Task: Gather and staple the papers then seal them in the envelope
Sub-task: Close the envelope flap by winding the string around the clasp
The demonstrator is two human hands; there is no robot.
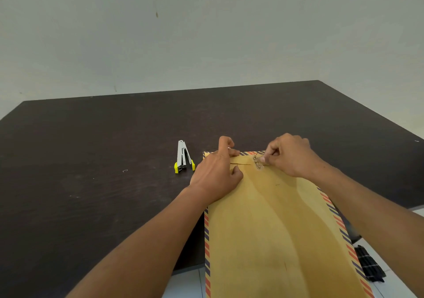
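Note:
A long brown envelope (270, 217) with red and blue striped edges lies on the dark table (103, 148), its near end hanging over the table's front edge. Its flap is folded down at the far end. My left hand (218, 173) presses on the flap's left part, fingers curled over the far edge. My right hand (289, 155) pinches the thin closure string at the two round fasteners (257, 162). No papers are visible; whether they are inside cannot be told. A silver stapler (183, 157) with yellow ends lies open, left of the envelope.
A loose bent staple (125, 171) lies on the table to the left. A pale wall rises behind the table. White floor tiles (183, 284) and a black woven thing (369, 265) show below the table's front edge at the right.

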